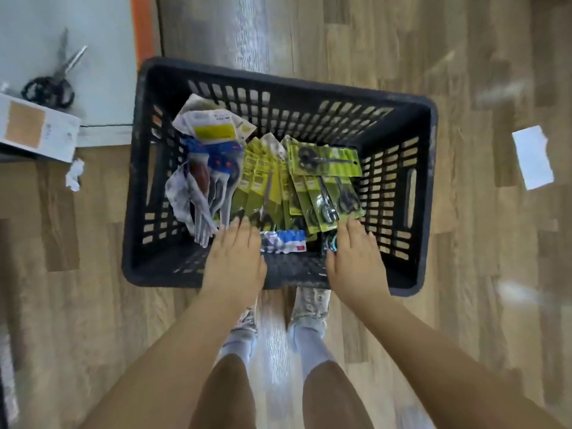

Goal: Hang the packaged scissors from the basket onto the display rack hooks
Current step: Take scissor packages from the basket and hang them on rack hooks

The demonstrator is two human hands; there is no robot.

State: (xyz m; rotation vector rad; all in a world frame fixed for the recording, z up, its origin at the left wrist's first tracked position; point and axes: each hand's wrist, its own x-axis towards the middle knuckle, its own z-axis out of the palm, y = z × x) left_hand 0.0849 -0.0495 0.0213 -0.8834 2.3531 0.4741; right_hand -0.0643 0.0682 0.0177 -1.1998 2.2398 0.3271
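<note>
A black plastic basket (430,193) stands on the wooden floor below me. Inside lie several yellow-green packs of scissors (325,181) in the middle and right, and white and blue packs (210,156) on the left. My left hand (235,258) reaches over the near rim with straight fingers, its tips at the near ends of the green packs. My right hand (356,258) reaches in the same way, fingertips touching the lower edge of the right-hand green packs. Neither hand grips anything. No display rack is in view.
A pale surface at the upper left carries loose black-handled scissors (52,82) and a white box (34,128). Crumpled paper (74,174) lies on the floor beside it. A white sheet (532,156) lies on the floor to the right. My feet stand just behind the basket.
</note>
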